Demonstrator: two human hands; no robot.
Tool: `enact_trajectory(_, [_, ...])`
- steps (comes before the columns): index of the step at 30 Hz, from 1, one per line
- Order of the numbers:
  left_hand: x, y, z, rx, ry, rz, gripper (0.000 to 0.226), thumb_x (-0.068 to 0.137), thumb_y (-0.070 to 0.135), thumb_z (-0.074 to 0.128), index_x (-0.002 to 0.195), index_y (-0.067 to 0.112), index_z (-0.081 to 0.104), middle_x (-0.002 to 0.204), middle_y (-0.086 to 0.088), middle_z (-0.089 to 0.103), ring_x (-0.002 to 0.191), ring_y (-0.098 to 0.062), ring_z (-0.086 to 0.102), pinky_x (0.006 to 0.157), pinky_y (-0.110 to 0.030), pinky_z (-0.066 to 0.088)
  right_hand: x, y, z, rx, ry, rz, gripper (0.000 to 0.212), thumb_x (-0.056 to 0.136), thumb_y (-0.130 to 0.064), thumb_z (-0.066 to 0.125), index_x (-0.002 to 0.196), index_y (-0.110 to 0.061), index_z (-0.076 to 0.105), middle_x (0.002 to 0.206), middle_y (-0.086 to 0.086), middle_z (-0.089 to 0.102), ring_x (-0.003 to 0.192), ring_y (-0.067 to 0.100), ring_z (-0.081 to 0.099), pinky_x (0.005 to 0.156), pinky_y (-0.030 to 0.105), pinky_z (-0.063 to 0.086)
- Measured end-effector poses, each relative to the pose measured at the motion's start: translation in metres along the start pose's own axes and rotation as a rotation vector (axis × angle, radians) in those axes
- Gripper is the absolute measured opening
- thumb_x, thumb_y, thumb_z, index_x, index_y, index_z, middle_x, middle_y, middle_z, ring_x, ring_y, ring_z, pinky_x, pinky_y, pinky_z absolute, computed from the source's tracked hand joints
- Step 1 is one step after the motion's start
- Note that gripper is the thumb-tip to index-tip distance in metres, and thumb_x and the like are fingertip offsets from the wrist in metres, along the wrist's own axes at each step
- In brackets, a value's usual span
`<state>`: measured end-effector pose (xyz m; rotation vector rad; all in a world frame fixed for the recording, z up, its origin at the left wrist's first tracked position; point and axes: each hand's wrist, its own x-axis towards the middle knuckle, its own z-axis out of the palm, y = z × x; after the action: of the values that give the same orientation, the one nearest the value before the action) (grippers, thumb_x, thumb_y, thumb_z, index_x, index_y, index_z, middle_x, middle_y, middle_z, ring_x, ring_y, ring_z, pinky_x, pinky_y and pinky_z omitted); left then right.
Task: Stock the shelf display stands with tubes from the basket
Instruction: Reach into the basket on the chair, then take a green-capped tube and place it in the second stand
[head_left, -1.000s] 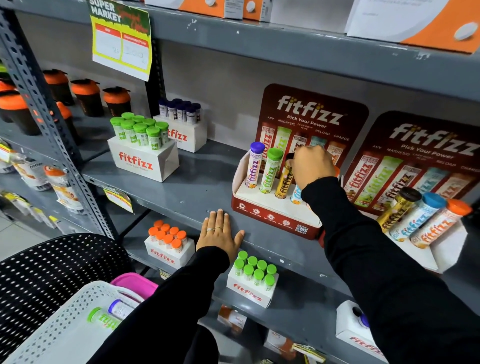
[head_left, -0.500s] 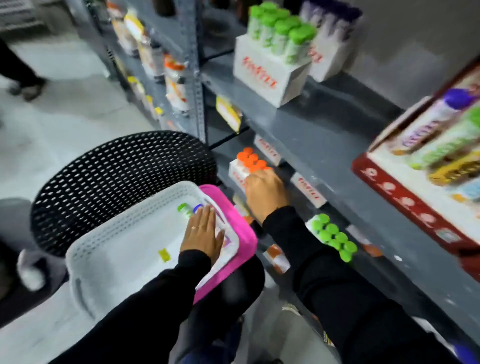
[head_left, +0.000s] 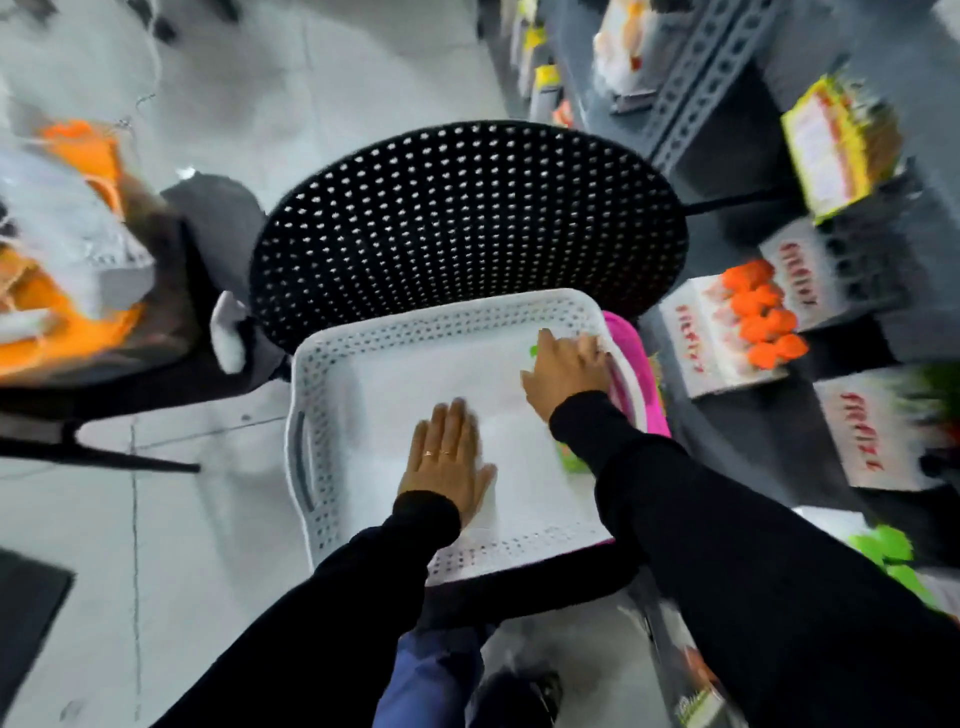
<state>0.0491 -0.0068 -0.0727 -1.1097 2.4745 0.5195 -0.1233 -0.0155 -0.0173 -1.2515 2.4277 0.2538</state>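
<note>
Head view: we see the black perforated chair (head_left: 467, 218), then the white basket (head_left: 332, 364) on its seat. Our left hand (head_left: 447, 460) lies flat and empty. Our right hand (head_left: 566, 366), nearer, covers the green-capped tube (head_left: 533, 351) at the far right corner; its grip and the tube's axis we cannot tell.

sleeves: long black sleeves (head_left: 727, 545) on both arms, ribbed cuffs at wrists
left hand (head_left: 447, 462): thin gold rings (head_left: 430, 453) on two fingers
legs: blue trousers (head_left: 431, 675)
foot: dark shoe (head_left: 524, 696), blurred
</note>
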Motion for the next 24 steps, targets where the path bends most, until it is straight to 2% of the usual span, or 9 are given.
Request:
enact_trajectory(4, [0.002, -0.006, 0.013, 0.009, 0.065, 0.033, 0.067, 0.083, 0.053, -0.010, 0.132, 0.012, -0.028, 0.141, -0.004, -0.036, 0.126, -0.023, -0.039, 0.102, -0.033, -0.034, 0.013, -0.009, 0.003, 0.009, 0.101, 0.056, 0.044, 0.085, -0.006, 0.055, 0.127, -0.006, 0.043, 0.118, 0.019, 0.064, 0.120, 0.037, 0.041, 0.096, 0.042, 0.036])
enact_trajectory(8, [0.003, -0.008, 0.016, -0.002, 0.049, 0.049, 0.074, 0.075, 0.059, -0.026, 0.132, 0.012, -0.028, 0.137, -0.002, -0.041, 0.127, -0.022, -0.039, 0.098, -0.031, -0.036, 0.002, -0.018, -0.014, 0.060, 0.074, -0.003, 0.036, 0.084, -0.008, 0.056, 0.120, -0.007, 0.051, 0.120, 0.017, 0.061, 0.118, 0.037, 0.043, 0.098, 0.043, 0.039])
enact_trajectory(11, [0.002, -0.007, 0.015, -0.021, 0.037, 0.035, 0.085, 0.067, 0.062, -0.036, 0.132, 0.010, -0.024, 0.142, -0.003, -0.033, 0.133, -0.024, -0.029, 0.097, -0.030, -0.036, -0.018, -0.013, -0.041, 0.094, -0.003, -0.054, 0.024, 0.088, -0.010, 0.055, 0.111, -0.004, 0.060, 0.118, 0.016, 0.061, 0.112, 0.036, 0.053, 0.087, 0.040, 0.049])
enact_trajectory(13, [0.001, -0.001, 0.009, -0.014, 0.021, 0.006, 0.077, 0.076, 0.061, -0.021, 0.134, 0.009, -0.024, 0.145, -0.005, -0.031, 0.134, -0.021, -0.029, 0.099, -0.030, -0.035, -0.036, -0.002, -0.061, 0.094, -0.049, -0.057, 0.020, 0.088, -0.008, 0.055, 0.106, -0.002, 0.062, 0.113, 0.017, 0.065, 0.104, 0.036, 0.061, 0.079, 0.038, 0.052])
enact_trajectory(15, [-0.001, 0.005, -0.001, -0.032, -0.036, -0.044, 0.069, 0.092, 0.049, 0.006, 0.140, 0.007, -0.018, 0.151, -0.009, -0.026, 0.137, -0.022, -0.025, 0.109, -0.035, -0.023, -0.054, 0.013, -0.078, 0.093, -0.100, -0.044, 0.021, 0.087, -0.008, 0.055, 0.107, -0.002, 0.061, 0.113, 0.017, 0.065, 0.103, 0.036, 0.063, 0.077, 0.037, 0.053])
enact_trajectory(17, [-0.004, 0.018, -0.016, -0.093, -0.064, -0.071, 0.066, 0.097, 0.036, 0.026, 0.144, 0.004, -0.008, 0.154, -0.012, -0.018, 0.141, -0.025, -0.016, 0.116, -0.038, -0.008, -0.077, 0.035, -0.096, 0.112, -0.143, -0.011, 0.018, 0.086, -0.011, 0.057, 0.103, -0.005, 0.061, 0.113, 0.016, 0.064, 0.104, 0.035, 0.062, 0.071, 0.034, 0.047])
enact_trajectory(19, [-0.005, 0.036, -0.033, -0.183, 0.003, -0.047, 0.063, 0.097, 0.030, 0.033, 0.144, 0.002, 0.001, 0.155, -0.014, -0.009, 0.143, -0.026, -0.007, 0.117, -0.037, -0.001, -0.098, 0.059, -0.113, 0.109, -0.159, 0.001, 0.007, 0.085, -0.016, 0.060, 0.087, -0.010, 0.056, 0.112, 0.017, 0.066, 0.102, 0.033, 0.063, 0.066, 0.030, 0.040])
enact_trajectory(21, [-0.004, 0.065, -0.049, -0.238, 0.113, 0.058, 0.060, 0.096, 0.025, 0.038, 0.143, -0.001, 0.010, 0.155, -0.016, 0.000, 0.143, -0.028, 0.002, 0.117, -0.037, 0.004, -0.127, 0.085, -0.133, 0.095, -0.153, 0.039, 0.010, 0.084, -0.019, 0.062, 0.083, -0.009, 0.060, 0.104, 0.018, 0.069, 0.096, 0.031, 0.065, 0.066, 0.027, 0.039])
enact_trajectory(24, [-0.001, 0.118, -0.075, -0.263, 0.282, 0.286, 0.054, 0.090, 0.015, 0.045, 0.136, -0.010, 0.028, 0.148, -0.028, 0.023, 0.137, -0.040, 0.023, 0.113, -0.046, 0.021, -0.173, 0.119, -0.163, 0.150, -0.105, 0.114, 0.026, 0.082, -0.018, 0.067, 0.105, -0.006, 0.066, 0.103, 0.019, 0.068, 0.095, 0.031, 0.064, 0.069, 0.029, 0.045])
